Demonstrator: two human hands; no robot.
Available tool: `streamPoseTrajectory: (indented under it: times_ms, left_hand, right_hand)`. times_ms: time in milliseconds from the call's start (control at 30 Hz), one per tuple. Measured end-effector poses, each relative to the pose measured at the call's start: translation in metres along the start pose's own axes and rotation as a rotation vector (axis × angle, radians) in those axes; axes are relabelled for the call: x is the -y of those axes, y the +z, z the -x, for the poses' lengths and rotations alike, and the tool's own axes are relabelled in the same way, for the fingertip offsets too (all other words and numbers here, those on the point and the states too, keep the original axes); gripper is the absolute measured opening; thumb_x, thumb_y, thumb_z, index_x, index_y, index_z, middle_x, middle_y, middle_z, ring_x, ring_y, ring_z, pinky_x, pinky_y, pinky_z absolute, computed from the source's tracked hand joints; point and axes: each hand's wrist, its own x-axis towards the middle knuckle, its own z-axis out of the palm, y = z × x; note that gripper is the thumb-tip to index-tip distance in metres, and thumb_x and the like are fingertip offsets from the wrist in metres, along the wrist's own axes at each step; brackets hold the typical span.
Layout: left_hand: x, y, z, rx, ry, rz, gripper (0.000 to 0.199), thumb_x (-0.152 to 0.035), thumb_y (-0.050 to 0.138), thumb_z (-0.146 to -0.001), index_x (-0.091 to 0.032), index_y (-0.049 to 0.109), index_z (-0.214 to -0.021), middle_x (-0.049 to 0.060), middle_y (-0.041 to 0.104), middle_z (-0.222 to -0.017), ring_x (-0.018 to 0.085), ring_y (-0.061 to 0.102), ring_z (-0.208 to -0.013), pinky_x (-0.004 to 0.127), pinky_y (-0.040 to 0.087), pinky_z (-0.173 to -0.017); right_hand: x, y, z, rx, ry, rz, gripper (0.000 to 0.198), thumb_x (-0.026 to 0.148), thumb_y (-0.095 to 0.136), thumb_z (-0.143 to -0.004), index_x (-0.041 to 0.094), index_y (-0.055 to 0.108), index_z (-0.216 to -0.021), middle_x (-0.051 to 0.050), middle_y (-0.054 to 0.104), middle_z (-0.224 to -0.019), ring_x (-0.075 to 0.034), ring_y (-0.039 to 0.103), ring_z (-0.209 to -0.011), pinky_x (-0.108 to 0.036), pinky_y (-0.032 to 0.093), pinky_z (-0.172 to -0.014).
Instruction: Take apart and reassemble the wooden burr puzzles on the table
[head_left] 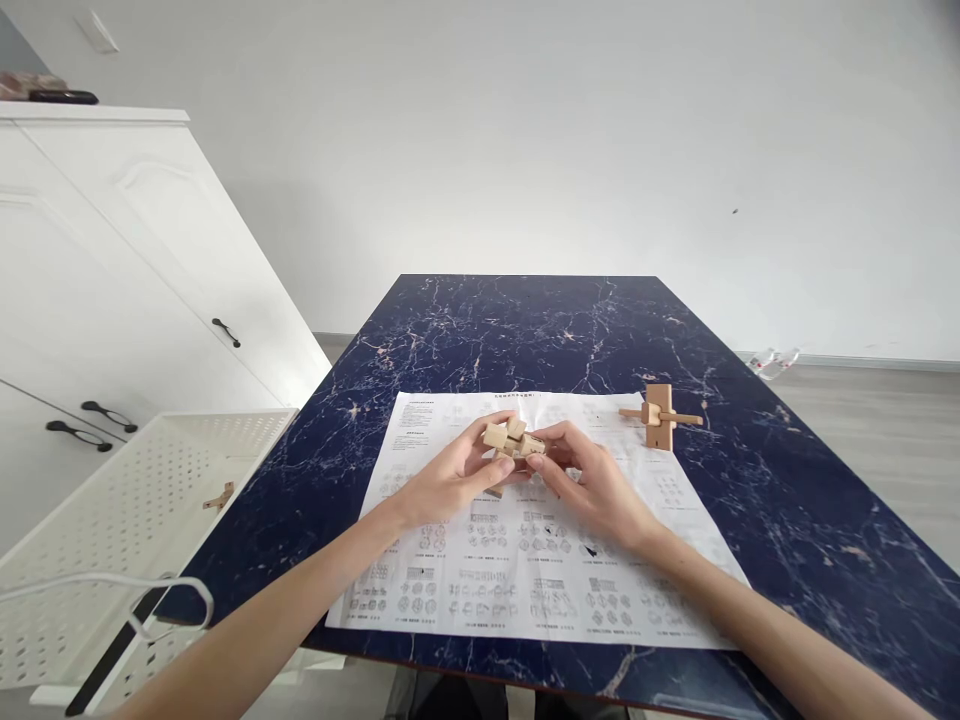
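Note:
Between my two hands is a small wooden interlocking puzzle made of pale notched blocks. My left hand grips its left side, thumb in front and fingers behind. From the right, my right hand pinches it with thumb and fingers. The puzzle is over a printed instruction sheet covered in small diagrams. Just below the puzzle, a bit of wood shows near my left thumb; I cannot tell whether it is joined on. Another wooden puzzle, an assembled cross shape, rests at the sheet's upper right edge.
The dark blue marbled table stands near a white wall. At left is a white perforated basket with a small wooden piece in it and a white cable across it. White cabinets with black handles stand behind the basket.

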Motion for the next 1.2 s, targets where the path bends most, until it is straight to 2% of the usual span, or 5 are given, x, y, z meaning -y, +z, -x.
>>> streamPoseTrajectory:
  times_ms: [133, 400, 667, 1033, 1200]
  left_hand:
    - [0.001, 0.002, 0.000, 0.009, 0.034, 0.007, 0.057, -0.031, 0.070, -0.103, -0.031, 0.045, -0.154, 0.013, 0.061, -0.151, 0.030, 0.065, -0.135, 0.052, 0.053, -0.116]
    - [0.000, 0.007, 0.000, 0.058, 0.090, -0.012, 0.049, -0.030, 0.070, -0.103, -0.031, 0.052, -0.149, 0.011, 0.064, -0.147, 0.031, 0.066, -0.135, 0.051, 0.055, -0.114]
    - [-0.003, 0.009, 0.000, 0.019, 0.070, -0.022, 0.049, -0.033, 0.071, -0.103, -0.029, 0.052, -0.148, 0.013, 0.063, -0.149, 0.031, 0.068, -0.131, 0.050, 0.059, -0.109]
    - [-0.004, 0.003, 0.000, -0.046, 0.113, -0.152, 0.034, -0.046, 0.058, -0.109, -0.022, 0.060, -0.134, 0.014, 0.072, -0.130, 0.024, 0.077, -0.108, 0.041, 0.063, -0.097]
    - [-0.004, 0.002, 0.000, -0.015, 0.100, -0.129, 0.034, -0.046, 0.057, -0.109, -0.023, 0.059, -0.135, 0.014, 0.070, -0.135, 0.024, 0.079, -0.103, 0.041, 0.064, -0.094]
  right_hand:
    - [0.002, -0.001, 0.000, -0.029, -0.038, 0.084, 0.028, 0.052, 0.056, -0.106, 0.024, 0.060, -0.108, -0.005, 0.074, -0.082, -0.021, 0.065, -0.070, -0.033, 0.044, -0.061]
    - [0.000, -0.003, -0.001, -0.093, -0.078, 0.202, 0.041, 0.058, 0.046, -0.109, 0.025, 0.057, -0.087, -0.001, 0.062, -0.067, -0.017, 0.051, -0.057, -0.031, 0.041, -0.056]
    - [-0.008, -0.008, -0.001, -0.038, -0.220, 0.321, 0.031, 0.051, 0.051, -0.109, 0.023, 0.065, -0.108, -0.005, 0.071, -0.079, -0.018, 0.060, -0.061, -0.032, 0.044, -0.060]
    - [0.000, -0.002, -0.002, 0.058, -0.024, 0.146, 0.041, 0.057, 0.048, -0.108, 0.024, 0.063, -0.089, -0.003, 0.067, -0.076, -0.017, 0.051, -0.062, -0.032, 0.039, -0.059]
    - [0.000, -0.002, -0.002, 0.077, -0.005, 0.100, 0.046, 0.059, 0.046, -0.109, 0.024, 0.059, -0.083, 0.000, 0.058, -0.069, -0.016, 0.045, -0.061, -0.032, 0.036, -0.059]
